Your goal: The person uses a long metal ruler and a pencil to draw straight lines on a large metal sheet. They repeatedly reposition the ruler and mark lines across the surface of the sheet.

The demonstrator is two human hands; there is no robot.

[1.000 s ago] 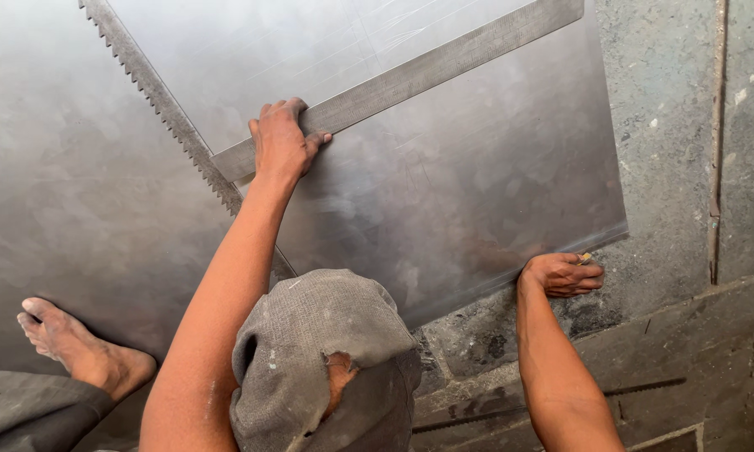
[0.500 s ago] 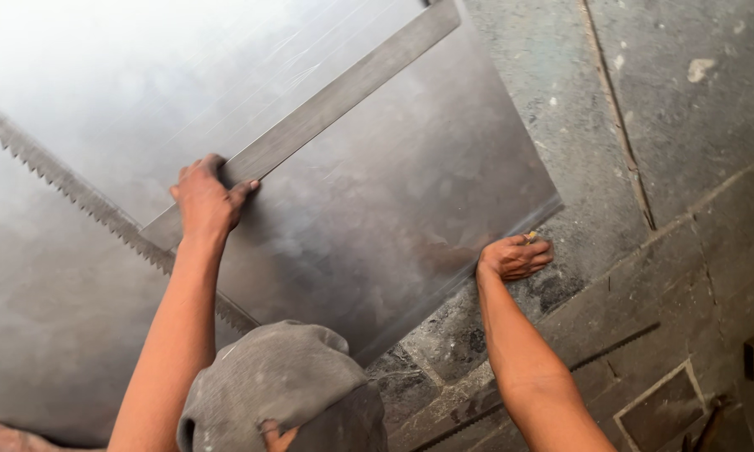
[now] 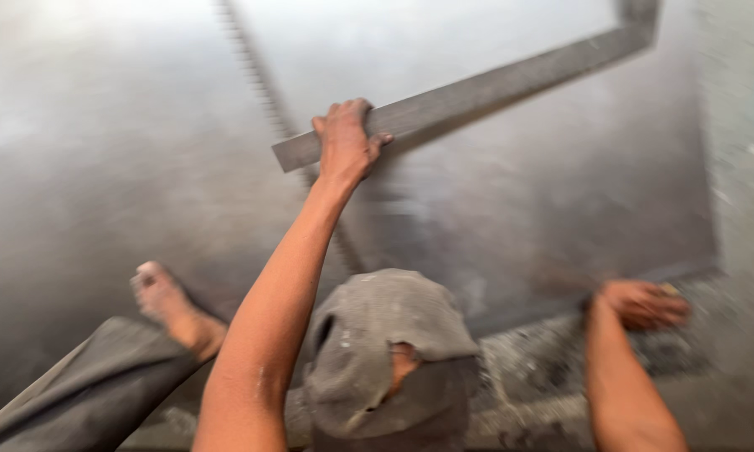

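My left hand (image 3: 346, 144) grips the near end of a long grey metal square ruler (image 3: 511, 79), which lies flat across a large grey metal sheet (image 3: 544, 201) and bends at its far right corner. My right hand (image 3: 642, 303) rests with curled fingers at the sheet's near edge, on the rough floor; it is blurred and I cannot make out what it holds. My knee in torn grey trousers (image 3: 389, 360) sits between my arms.
A saw-toothed metal strip (image 3: 264, 79) runs diagonally under the ruler over another sheet (image 3: 100, 151). My bare left foot (image 3: 172, 305) rests on that sheet at lower left. Rough concrete floor (image 3: 745, 125) lies to the right.
The view has swung right and blurred. The ruler's corner is now in view. My left hand still holds the ruler's end, and my right hand stays at the sheet's edge.
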